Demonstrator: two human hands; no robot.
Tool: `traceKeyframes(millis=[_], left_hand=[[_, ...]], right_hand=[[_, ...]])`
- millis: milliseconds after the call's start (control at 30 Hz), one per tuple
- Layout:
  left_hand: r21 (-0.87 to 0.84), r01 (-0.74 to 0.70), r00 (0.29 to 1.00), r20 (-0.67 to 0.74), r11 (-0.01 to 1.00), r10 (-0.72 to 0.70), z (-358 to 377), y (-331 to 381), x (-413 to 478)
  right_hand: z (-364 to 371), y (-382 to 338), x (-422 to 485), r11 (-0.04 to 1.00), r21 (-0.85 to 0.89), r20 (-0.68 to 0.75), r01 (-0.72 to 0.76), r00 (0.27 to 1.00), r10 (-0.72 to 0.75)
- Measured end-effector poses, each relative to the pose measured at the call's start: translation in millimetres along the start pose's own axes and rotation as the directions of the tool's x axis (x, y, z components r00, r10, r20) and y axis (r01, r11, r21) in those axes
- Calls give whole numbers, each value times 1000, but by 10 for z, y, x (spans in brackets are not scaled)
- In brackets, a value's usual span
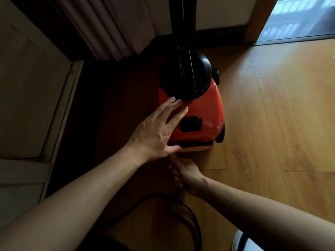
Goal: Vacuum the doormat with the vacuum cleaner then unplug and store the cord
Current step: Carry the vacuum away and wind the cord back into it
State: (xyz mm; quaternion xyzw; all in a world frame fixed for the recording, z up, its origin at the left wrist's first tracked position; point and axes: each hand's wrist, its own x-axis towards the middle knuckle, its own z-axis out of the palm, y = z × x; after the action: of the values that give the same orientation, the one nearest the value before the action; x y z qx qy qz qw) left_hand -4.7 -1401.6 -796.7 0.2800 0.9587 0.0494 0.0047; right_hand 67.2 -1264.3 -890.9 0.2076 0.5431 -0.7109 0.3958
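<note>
The vacuum (203, 109) stands on the wood floor (272, 124), at 12 o'clock from both hands. The left hand (155, 133) rests flat on its red top, fingers (178, 115) straight and spread, thumb at the rear edge. At 6 o'clock from it, just behind the vacuum, the right hand (188, 173) curls its fingers round the black cord (192, 214), which loops away toward 6 o'clock.

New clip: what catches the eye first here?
The orange vacuum cleaner stands at centre on the wooden floor. The left hand rests flat on it. Nearer the camera, the right hand grips the black cord, which loops across the floor.
</note>
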Motion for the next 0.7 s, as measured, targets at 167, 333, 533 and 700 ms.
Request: traceKeyframes(millis=[167,333,533,700], left_hand=[[18,-4,1000,2,1000,4,30,-8,-10],[23,-7,1000,1,1000,7,19,-26,-8],[50,-4,1000,-5,999,5,24,-11,17],[89,-13,1000,14,996,11,-10,10,4]], right_hand=[[-485,-43,-56,996,-43,-181,-81,981,72],[-885,-224,-238,999,47,-304,3,953,11],[-990,-529,-603,979,158,-306,130,949,-77],[-677,-667,-850,919,-188,-237,348,892,-386]])
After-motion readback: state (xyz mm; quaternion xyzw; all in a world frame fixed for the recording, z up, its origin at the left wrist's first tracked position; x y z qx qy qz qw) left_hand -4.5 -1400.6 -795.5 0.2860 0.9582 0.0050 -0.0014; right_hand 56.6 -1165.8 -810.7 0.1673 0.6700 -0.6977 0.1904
